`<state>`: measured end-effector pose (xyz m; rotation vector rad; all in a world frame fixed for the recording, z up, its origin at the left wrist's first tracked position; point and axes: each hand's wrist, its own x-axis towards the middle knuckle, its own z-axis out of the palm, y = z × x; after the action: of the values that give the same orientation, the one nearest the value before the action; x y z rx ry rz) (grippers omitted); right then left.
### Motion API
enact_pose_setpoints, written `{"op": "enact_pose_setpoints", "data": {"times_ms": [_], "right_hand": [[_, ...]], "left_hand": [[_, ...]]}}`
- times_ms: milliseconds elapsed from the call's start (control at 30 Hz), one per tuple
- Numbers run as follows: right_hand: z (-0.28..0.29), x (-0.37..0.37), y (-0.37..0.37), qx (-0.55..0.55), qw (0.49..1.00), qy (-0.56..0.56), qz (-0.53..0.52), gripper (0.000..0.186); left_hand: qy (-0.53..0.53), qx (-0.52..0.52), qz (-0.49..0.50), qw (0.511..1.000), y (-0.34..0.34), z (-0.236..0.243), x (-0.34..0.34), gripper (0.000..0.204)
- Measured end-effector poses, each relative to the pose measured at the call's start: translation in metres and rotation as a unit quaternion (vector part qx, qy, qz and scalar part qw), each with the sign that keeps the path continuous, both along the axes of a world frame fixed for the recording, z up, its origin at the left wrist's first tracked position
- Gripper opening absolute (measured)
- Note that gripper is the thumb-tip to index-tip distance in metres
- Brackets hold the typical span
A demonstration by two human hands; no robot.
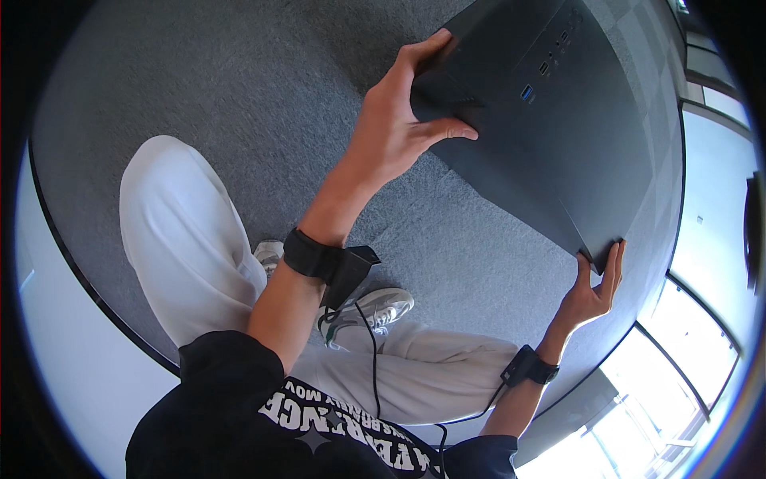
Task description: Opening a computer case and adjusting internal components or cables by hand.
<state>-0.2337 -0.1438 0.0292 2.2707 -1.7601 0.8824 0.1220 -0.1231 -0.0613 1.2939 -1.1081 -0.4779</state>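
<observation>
In the head view, your left hand (391,120) is clamped on one end of the black case (574,144), thumb along the near side and fingers around the edge. Your right hand (592,302) grips the corner farther to the right, thumb and fingers to either side of it. The case spans the space between both hands, tilted over the carpet (239,88); whether any edge touches down, you cannot tell from here.

As far as progress shows, the two-handed hold is made and neither hand has let go. The visible panels look closed. To the right of your left thumb, the row of ports, a blue port (527,93) among them, holds no plugs. Setting the case down and freeing your hands appears not yet done. Below your left hand, your wrist strap's cable (375,359) hangs clear of the case.
</observation>
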Motion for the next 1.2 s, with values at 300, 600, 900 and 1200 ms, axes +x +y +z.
{"op": "enact_pose_setpoints", "data": {"times_ms": [300,600,900,1200], "right_hand": [[0.005,0.004,-0.001,0.009,1.0,-0.018,0.001,0.06],[0.009,0.006,-0.001,0.021,0.998,-0.057,0.002,0.062],[0.016,0.014,0.001,0.039,0.997,-0.064,0.009,0.062],[-0.001,-0.004,-0.007,0.067,0.98,-0.185,-0.016,0.086]], "left_hand": [[0.024,0.052,-0.044,0.997,0.002,0.009,0.016,0.076],[-0.117,-0.052,-0.03,0.991,0.002,0.06,0.022,0.077],[-0.222,-0.073,-0.05,0.971,0.0,0.056,0.036,0.065],[-0.282,0.107,-0.094,0.949,0.001,0.109,0.027,0.052]]}}
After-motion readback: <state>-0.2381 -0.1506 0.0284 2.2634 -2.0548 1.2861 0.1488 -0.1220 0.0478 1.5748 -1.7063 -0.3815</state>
